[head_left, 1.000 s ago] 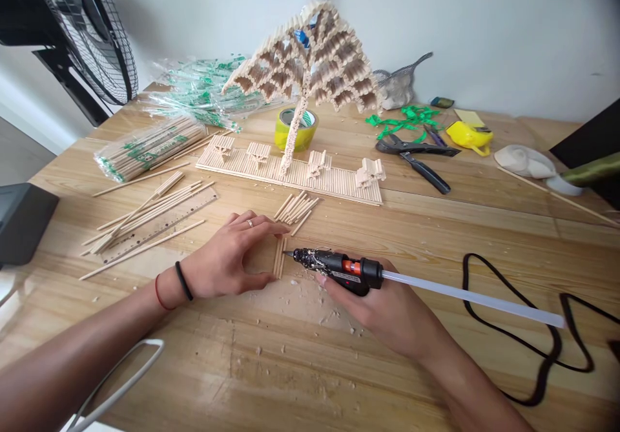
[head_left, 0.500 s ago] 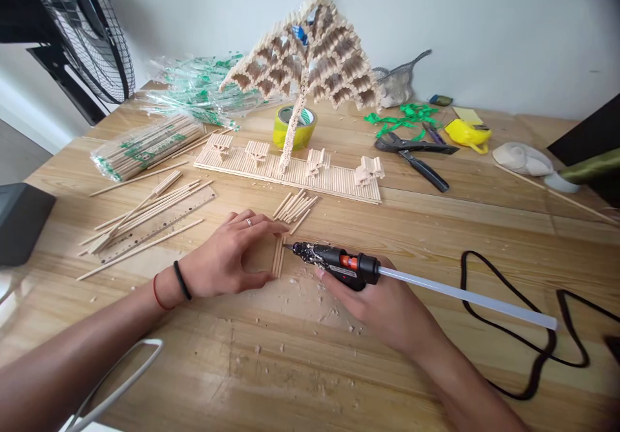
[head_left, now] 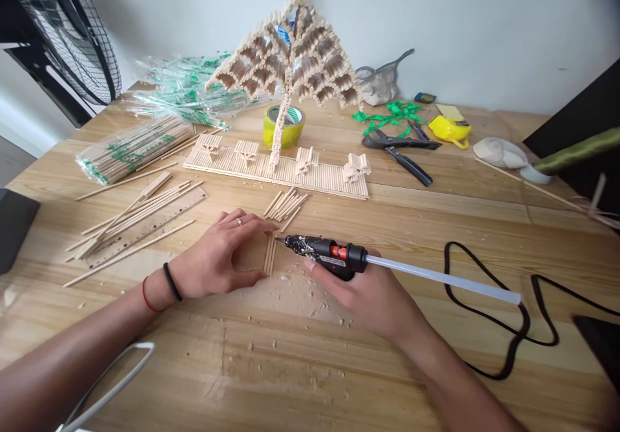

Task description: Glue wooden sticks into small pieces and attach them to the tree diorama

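In the head view, my left hand (head_left: 227, 249) rests on the tabletop, thumb and fingertips bracketing the two ends of a few short wooden sticks (head_left: 270, 256) laid side by side. A black hot glue gun (head_left: 322, 254) is gripped in my right hand (head_left: 372, 296). Its nozzle meets the sticks near their far end, close to my left fingertips. From the gun's back sticks out a long translucent glue stick (head_left: 445, 278). Just beyond lies a small pile of cut sticks (head_left: 285, 205).
Behind stands a stick-built model with a canopy (head_left: 324, 51) on a slatted base (head_left: 329, 180). Tape (head_left: 295, 136), pliers (head_left: 407, 161), a ruler (head_left: 150, 226), long sticks (head_left: 130, 251) and bagged sticks (head_left: 135, 148) lie around. A black cord (head_left: 508, 361) loops at right; a fan (head_left: 72, 25) stands left.
The whole view has shifted, so everything sits a little further left. The glue gun's nozzle has crept slightly toward the far end of the sticks. Both hands keep their hold.
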Motion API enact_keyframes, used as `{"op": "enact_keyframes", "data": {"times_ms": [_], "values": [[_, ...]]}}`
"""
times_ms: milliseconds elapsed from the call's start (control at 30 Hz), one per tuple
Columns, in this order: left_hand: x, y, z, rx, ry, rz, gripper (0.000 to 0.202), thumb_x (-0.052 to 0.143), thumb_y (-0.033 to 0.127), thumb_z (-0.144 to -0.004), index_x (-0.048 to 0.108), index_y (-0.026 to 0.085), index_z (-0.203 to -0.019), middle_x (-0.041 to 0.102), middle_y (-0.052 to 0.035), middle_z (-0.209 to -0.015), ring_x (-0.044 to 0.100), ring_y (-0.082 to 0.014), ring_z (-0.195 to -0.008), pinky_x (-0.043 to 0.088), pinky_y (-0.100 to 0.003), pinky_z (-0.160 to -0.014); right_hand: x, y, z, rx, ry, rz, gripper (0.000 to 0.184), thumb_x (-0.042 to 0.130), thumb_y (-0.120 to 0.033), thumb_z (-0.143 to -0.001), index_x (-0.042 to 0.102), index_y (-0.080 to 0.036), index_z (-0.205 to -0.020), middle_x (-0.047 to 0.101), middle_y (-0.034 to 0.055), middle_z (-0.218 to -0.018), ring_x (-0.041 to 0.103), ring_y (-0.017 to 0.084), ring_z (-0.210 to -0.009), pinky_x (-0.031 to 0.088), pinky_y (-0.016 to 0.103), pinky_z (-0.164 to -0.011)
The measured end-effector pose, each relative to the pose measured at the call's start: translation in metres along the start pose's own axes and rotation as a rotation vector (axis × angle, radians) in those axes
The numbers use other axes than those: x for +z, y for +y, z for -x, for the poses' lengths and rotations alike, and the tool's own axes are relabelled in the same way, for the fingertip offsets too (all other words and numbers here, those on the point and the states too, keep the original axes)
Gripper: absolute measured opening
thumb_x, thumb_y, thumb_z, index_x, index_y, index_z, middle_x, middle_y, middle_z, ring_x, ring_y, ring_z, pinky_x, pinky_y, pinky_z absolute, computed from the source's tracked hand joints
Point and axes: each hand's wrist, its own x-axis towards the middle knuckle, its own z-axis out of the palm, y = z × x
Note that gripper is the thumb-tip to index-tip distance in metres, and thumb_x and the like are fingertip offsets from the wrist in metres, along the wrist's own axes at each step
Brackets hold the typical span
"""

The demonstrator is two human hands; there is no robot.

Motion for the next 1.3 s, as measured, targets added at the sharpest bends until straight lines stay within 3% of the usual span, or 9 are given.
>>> {"op": "enact_keyframes", "data": {"times_ms": [133,267,700,1300], "values": [[0.0003,-0.0007,0.0005,0.008,-0.002,-0.009,0.059,0.078,0.031,-0.084,0.057,0.023,-0.139,0.067,-0.0115,-0.140,0.059,-0.0324,-0.127,0.041,-0.053,-0.113,-0.0056,0.0037,-0.0006,-0.060,-0.078,-0.014,0.022,0.060,-0.038,-0.098,0.078,-0.026,-0.101,0.083,0.0019,-0.102,0.076,0.026,-0.096,0.058,0.035,-0.084],[-0.0005,0.0010,0.0003,0.017,-0.006,-0.015,0.060,0.078,0.030,-0.084,0.057,0.023,-0.139,0.067,-0.0107,-0.140,0.059,-0.0321,-0.127,0.041,-0.053,-0.113,-0.0089,0.0057,-0.0001,-0.059,-0.085,-0.015,0.023,0.060,-0.037,-0.099,0.079,-0.027,-0.108,0.083,0.0018,-0.110,0.076,0.027,-0.104,0.059,0.035,-0.087],[0.0006,0.0005,-0.0002,0.014,-0.007,-0.030,0.059,0.078,0.030,-0.084,0.056,0.024,-0.139,0.067,-0.0100,-0.141,0.058,-0.0319,-0.129,0.041,-0.052,-0.114,-0.0069,0.0014,-0.0014,-0.059,-0.088,-0.019,0.021,0.057,-0.035,-0.097,0.075,-0.025,-0.091,0.080,0.0008,-0.087,0.073,0.024,-0.081,0.055,0.034,-0.076],[0.0011,0.0003,0.0009,-0.006,-0.003,-0.027,0.061,0.078,0.030,-0.085,0.054,0.020,-0.140,0.065,-0.0123,-0.140,0.056,-0.0327,-0.128,0.039,-0.054,-0.113,-0.0084,0.0057,-0.0005,-0.077,-0.090,-0.069,0.019,0.060,-0.038,-0.099,0.073,-0.024,-0.096,0.079,0.0017,-0.092,0.073,0.023,-0.088,0.054,0.032,-0.080]]}}
